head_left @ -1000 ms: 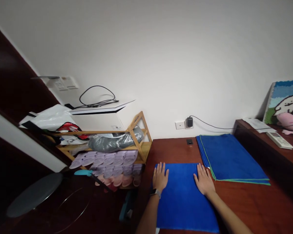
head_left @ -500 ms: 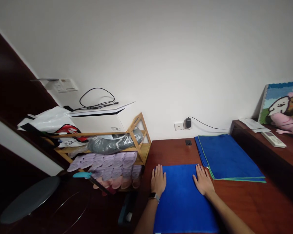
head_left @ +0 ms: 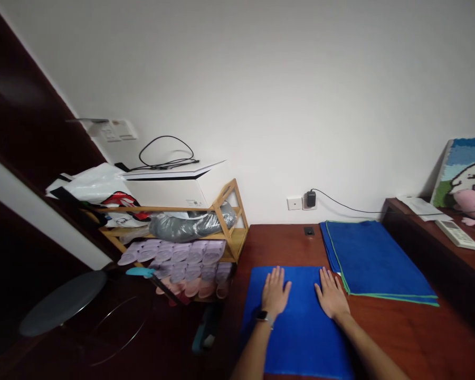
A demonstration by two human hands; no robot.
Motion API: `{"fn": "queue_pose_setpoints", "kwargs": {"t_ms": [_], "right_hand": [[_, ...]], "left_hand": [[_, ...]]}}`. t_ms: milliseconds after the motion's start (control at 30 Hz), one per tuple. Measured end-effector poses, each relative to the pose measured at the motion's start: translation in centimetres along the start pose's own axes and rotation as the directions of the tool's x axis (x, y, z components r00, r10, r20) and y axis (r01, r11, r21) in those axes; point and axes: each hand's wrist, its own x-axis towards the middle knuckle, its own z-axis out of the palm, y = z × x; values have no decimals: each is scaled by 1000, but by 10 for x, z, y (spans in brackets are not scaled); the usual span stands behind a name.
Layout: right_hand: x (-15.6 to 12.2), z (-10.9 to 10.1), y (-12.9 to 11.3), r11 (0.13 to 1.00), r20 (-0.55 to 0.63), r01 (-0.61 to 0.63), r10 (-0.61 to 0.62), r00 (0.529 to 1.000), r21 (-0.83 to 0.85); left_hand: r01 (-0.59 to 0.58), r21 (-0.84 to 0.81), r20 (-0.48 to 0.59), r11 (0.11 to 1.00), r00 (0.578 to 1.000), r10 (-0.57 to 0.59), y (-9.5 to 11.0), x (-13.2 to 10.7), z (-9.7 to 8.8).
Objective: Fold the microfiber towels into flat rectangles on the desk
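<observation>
A blue towel (head_left: 301, 332) lies flat on the dark red wooden table (head_left: 399, 332) right in front of me. My left hand (head_left: 275, 291) rests palm down on the towel's far part, fingers stretched out; a watch is on that wrist. My right hand (head_left: 331, 293) lies flat near the towel's far right corner, fingers spread. Neither hand holds anything. A stack of folded blue towels with green edging (head_left: 374, 258) sits just right of my right hand.
A wooden shoe rack (head_left: 221, 221) with slippers, bags and a white box stands left of the table. A charger in a wall socket (head_left: 311, 199) trails a cable. The raised shelf at right (head_left: 451, 248) bears a remote, papers and a picture. A round stool (head_left: 61, 303) stands lower left.
My left hand has slid to the right across the towel, closer to my right hand. The right hand has stayed in place. The view shifted slightly.
</observation>
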Motion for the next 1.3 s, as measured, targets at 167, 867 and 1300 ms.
{"fn": "queue_pose_setpoints", "kwargs": {"t_ms": [167, 867, 1300], "right_hand": [[-1, -2, -2, 1000, 12, -11, 11, 1000, -21], [-67, -7, -12, 1000, 29, -25, 25, 999, -7], [-65, 6, -4, 999, 32, -11, 13, 999, -48]], "left_hand": [[131, 113, -60, 985, 990, -125, -86, -18, -19], [-36, 56, -151, 998, 987, 44, -22, -30, -39], [-79, -21, 4, 997, 997, 80, 32, -74, -2]]}}
